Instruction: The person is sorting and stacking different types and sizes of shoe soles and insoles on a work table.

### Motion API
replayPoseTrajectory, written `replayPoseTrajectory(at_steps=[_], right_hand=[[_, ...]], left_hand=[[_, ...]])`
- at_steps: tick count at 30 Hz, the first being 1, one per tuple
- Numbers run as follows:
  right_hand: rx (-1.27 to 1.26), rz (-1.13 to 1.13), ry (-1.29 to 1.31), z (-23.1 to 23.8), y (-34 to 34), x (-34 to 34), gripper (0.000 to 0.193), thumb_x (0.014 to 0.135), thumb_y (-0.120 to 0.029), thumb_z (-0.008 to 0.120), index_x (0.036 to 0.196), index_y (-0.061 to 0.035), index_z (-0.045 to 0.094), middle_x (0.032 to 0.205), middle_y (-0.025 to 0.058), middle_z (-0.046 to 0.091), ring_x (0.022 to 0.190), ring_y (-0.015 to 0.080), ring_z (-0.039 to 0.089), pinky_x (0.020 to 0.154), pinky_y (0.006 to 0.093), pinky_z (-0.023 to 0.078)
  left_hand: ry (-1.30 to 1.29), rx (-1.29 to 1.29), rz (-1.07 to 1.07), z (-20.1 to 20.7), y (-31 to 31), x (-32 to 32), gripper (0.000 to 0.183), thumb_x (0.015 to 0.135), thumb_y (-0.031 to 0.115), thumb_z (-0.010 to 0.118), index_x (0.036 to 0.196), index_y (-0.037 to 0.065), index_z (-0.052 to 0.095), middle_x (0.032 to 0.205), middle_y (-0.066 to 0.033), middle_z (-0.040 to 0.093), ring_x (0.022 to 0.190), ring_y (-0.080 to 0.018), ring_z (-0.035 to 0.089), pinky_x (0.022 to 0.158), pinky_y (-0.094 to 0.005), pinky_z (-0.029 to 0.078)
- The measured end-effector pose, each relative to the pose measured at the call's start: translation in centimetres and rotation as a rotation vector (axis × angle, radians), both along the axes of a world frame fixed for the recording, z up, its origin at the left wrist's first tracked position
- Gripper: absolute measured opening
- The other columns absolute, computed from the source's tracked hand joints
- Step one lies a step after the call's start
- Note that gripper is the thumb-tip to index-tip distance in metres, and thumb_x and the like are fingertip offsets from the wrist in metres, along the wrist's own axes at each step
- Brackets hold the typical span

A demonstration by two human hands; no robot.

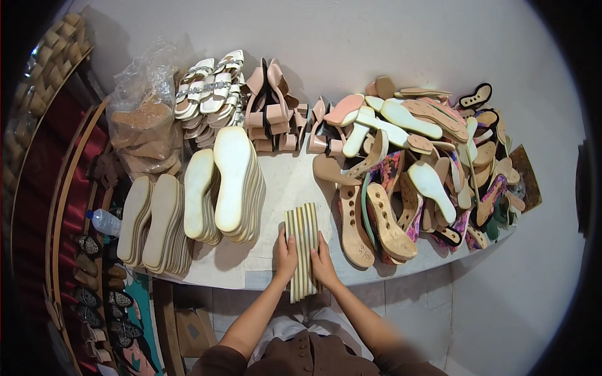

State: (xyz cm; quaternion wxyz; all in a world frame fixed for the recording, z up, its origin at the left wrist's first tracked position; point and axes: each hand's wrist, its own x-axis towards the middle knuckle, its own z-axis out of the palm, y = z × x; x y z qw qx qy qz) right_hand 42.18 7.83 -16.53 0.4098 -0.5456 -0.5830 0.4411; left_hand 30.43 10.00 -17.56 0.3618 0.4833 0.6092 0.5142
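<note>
Both your hands [286,257], half-curled, clasp a sole stack [302,250] over the table's front edge [260,280]; likely stiff, slippery: squeeze its sides.

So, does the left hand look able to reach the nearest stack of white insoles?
Probably yes: no object stands between the left hand and that white stack. But it holds the striped stack together with the right hand, so it likely must let go first.
</note>
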Motion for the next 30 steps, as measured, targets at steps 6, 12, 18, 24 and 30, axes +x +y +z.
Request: replayPoseTrajectory(at_steps=[6,12,18,24,30], right_hand=[[-0.075,-0.029,0.011,-2.6,-2.1,1.4,0.060,0.085,-0.010,0.045,0.134,0.0074,0.015,0.130,0.0280,0.029,0.121,0.0363,0.032,0.102,0.0373,0.024],[-0.221,-0.003,0.085,-1.9,-4.3,2.1,0.077,0.082,-0.021,0.058,0.134,0.0079,0.009,0.127,0.0251,0.032,0.117,0.0301,0.038,0.098,0.0344,0.030],[-0.159,0.020,-0.027,-0.3,-2.6,3.3,0.095,0.069,-0.035,0.070,0.132,0.0084,0.015,0.126,0.0297,0.033,0.116,0.0370,0.038,0.097,0.0379,0.033],[-0.374,0.060,0.313,2.3,-1.7,6.9,0.083,0.069,-0.023,0.068,0.132,0.0034,0.020,0.112,0.0188,0.049,0.099,0.0256,0.052,0.085,0.0325,0.043],[-0.358,0.356,0.705,10.7,-1.9,8.3,0.075,0.073,-0.036,0.059,0.132,-0.0019,0.028,0.116,0.0119,0.047,0.097,0.0188,0.052,0.080,0.0284,0.045]], left_hand=[[-0.103,-0.076,0.068,-0.2,-1.0,0.0,0.044,0.095,0.026,0.033,0.128,-0.003,0.036,0.127,-0.0200,0.042,0.121,-0.0281,0.038,0.100,-0.0328,0.029],[-0.618,-0.266,-0.076,-2.2,-4.5,0.7,0.051,0.096,0.033,0.023,0.134,0.000,0.028,0.138,-0.0120,0.033,0.125,-0.0208,0.032,0.103,-0.0303,0.024],[-0.931,-0.214,-0.168,2.2,-5.1,2.2,0.054,0.095,0.034,0.024,0.138,0.002,0.017,0.143,-0.0047,0.025,0.131,-0.0182,0.019,0.105,-0.0325,0.018],[-0.934,-0.107,-0.208,6.8,-7.4,3.6,0.053,0.095,0.030,0.033,0.139,0.006,0.016,0.146,-0.0072,0.011,0.135,-0.0191,0.005,0.106,-0.0373,0.013],[-0.301,0.171,-0.270,11.2,-8.7,3.2,0.063,0.090,0.022,0.045,0.139,0.001,0.010,0.145,-0.0157,0.011,0.134,-0.0261,0.009,0.107,-0.0366,0.011]])
